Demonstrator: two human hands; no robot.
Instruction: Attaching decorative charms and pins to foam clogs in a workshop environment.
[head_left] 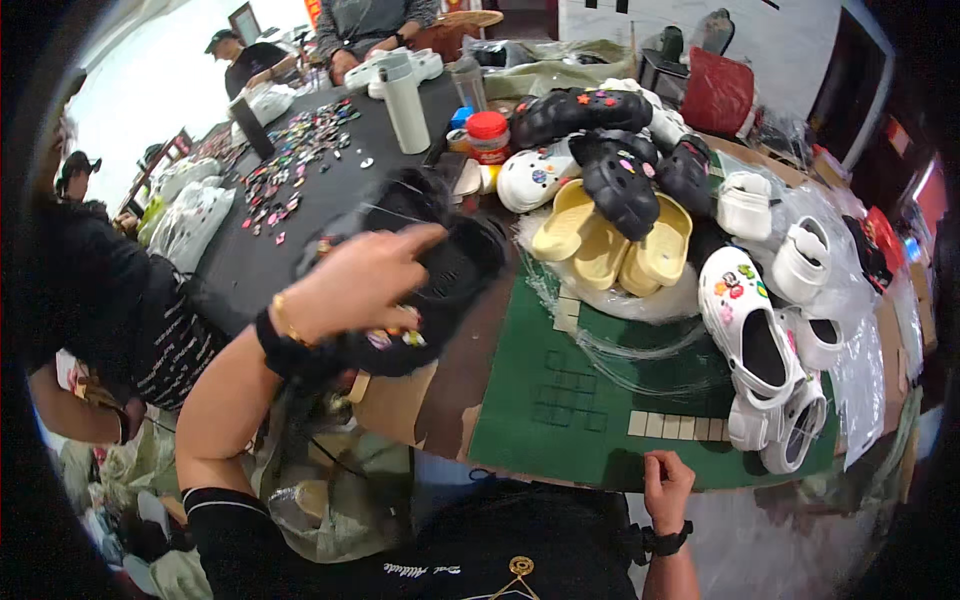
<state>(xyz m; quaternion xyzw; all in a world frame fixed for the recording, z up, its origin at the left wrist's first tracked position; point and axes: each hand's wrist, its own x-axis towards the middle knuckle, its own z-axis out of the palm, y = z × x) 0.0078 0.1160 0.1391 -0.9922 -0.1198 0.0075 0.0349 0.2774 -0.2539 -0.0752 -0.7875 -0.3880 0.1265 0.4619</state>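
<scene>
– Head view: what's in the hands?
– Left hand [350, 280], frame centre-left, fingers wrapped over a black clog [440, 275]. Right hand [667, 480], bottom right, fingers curled on the green mat [560, 400] edge.
– Around?
– 2 yellow clogs [610, 240], white clogs [760, 340], scattered charms [290, 160] upper left.

Black clog [440, 290], green mat [540, 400]

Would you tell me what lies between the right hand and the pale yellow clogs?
In the head view, only bare green mat with its grid markings lies between the right hand and the pale yellow clogs.
</scene>
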